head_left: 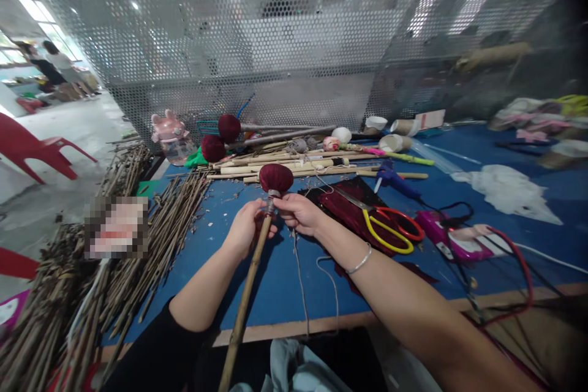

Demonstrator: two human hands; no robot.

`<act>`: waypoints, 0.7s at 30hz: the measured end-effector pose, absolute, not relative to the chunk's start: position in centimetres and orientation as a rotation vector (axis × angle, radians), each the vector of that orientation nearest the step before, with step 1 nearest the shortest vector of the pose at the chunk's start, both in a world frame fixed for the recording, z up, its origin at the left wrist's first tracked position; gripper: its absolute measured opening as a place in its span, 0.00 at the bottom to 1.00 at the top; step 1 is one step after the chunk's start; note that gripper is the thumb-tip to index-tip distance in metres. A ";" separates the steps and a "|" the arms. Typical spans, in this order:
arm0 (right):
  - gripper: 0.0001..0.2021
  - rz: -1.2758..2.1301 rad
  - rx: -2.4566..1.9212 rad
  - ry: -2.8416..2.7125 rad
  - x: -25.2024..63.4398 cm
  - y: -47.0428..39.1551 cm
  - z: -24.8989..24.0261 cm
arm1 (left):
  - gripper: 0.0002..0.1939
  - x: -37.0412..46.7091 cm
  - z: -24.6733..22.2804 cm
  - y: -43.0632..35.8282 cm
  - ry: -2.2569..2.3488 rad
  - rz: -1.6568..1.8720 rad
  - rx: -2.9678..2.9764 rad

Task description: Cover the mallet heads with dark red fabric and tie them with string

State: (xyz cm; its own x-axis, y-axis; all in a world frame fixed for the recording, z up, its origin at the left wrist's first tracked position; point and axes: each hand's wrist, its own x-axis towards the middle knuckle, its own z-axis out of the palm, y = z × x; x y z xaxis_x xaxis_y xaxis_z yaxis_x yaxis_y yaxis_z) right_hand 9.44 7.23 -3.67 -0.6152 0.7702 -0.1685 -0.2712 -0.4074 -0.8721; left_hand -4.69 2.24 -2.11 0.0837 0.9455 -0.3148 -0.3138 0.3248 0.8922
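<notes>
A bamboo stick (250, 285) slants up from the lower edge, topped by a dark red cloth-covered ball (276, 178). Grey string (272, 201) is wound around the neck below the ball. My left hand (248, 226) is wrapped round the stick just under the winding. At the right side of the neck, my right hand (299, 213) is closed with thumb and forefinger pinching at the string. Loose string (299, 275) hangs down over the blue table. Dark red cloth (349, 211) lies to the right, with yellow and red handled scissors (388, 229) on it.
Bundles of thin sticks (156, 251) lie at the left of the blue table (487, 150). Two more red balls (228, 127) and pale sticks lie behind. A blue glue gun (395, 180), a purple power strip (459, 242) and white plastic (508, 190) are at the right.
</notes>
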 end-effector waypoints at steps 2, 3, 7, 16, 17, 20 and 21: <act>0.18 2.044 -0.783 -1.136 9.3 7.2 -3.6 | 0.19 -4.4 -2.0 2.0 1.131 1.141 0.840; 0.19 2.037 -0.788 -1.148 9.2 7.1 -3.4 | 0.20 -4.3 -1.9 1.9 1.160 1.183 0.915; 0.18 2.000 -0.801 -1.256 9.5 6.9 -2.4 | 0.21 -3.8 -1.8 1.5 1.245 1.305 1.150; 0.13 1.787 -0.846 -1.281 10.5 7.0 -1.4 | 0.19 -4.2 -1.5 1.5 1.276 1.331 1.166; 0.13 1.786 -0.848 -1.266 10.4 7.0 -1.5 | 0.19 -4.2 -1.5 1.5 1.275 1.342 1.156; 0.14 1.800 -0.854 -1.237 9.9 7.0 -1.7 | 0.20 -4.1 -1.5 1.6 1.249 1.375 1.103; 0.14 1.809 -0.854 -1.227 9.8 7.0 -1.7 | 0.20 -4.1 -1.5 1.6 1.226 1.382 1.080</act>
